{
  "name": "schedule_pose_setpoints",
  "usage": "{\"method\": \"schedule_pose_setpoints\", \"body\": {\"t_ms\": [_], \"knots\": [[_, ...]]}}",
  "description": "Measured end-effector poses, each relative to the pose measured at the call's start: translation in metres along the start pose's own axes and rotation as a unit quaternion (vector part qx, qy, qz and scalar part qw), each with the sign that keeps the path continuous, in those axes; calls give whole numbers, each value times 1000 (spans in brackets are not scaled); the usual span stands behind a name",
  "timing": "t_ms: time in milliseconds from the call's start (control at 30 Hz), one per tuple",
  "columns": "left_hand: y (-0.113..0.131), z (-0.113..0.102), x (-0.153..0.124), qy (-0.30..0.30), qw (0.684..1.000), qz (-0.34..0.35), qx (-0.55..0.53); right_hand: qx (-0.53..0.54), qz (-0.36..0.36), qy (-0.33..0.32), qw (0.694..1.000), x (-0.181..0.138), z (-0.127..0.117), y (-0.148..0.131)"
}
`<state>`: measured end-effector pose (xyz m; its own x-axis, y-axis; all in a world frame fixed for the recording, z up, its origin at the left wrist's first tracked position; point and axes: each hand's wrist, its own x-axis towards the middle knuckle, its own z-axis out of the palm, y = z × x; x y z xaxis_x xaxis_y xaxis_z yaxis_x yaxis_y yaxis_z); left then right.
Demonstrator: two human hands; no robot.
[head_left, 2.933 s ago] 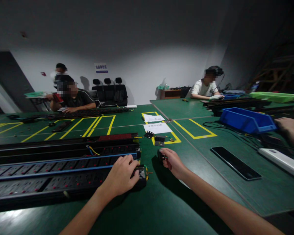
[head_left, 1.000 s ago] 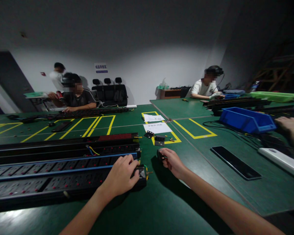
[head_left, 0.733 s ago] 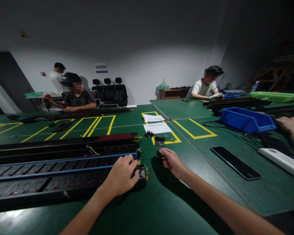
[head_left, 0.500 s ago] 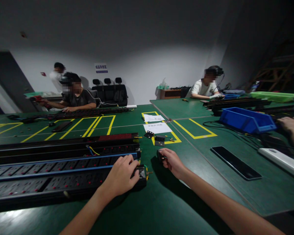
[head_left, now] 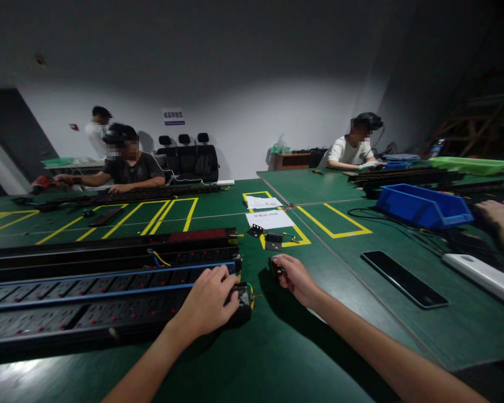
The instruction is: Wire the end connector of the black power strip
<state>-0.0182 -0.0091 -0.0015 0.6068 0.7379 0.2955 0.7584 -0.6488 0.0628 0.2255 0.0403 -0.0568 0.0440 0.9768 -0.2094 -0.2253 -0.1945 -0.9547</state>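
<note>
Left hand (head_left: 212, 296) lay palm down across the right-hand end of the nearest power strip (head_left: 126, 313). Right hand (head_left: 297, 280) pinched a small black part (head_left: 274, 267) in its fingers, beside the strip's wired end but apart from it. Beyond, small black brackets (head_left: 274, 245) lay on the green bench (head_left: 340, 358) near paper sheets (head_left: 273, 219). Phone (head_left: 405, 280) lay face up to the right, nearer than the blue bin (head_left: 422, 208).
</note>
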Motion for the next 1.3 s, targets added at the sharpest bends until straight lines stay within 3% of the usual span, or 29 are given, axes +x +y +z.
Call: {"method": "schedule_pose_setpoints", "body": {"t_ms": [1300], "knots": [[-1, 2, 0, -6, 1000, 1, 0, -10, -5, -11, 1000, -3, 1, -3]]}}
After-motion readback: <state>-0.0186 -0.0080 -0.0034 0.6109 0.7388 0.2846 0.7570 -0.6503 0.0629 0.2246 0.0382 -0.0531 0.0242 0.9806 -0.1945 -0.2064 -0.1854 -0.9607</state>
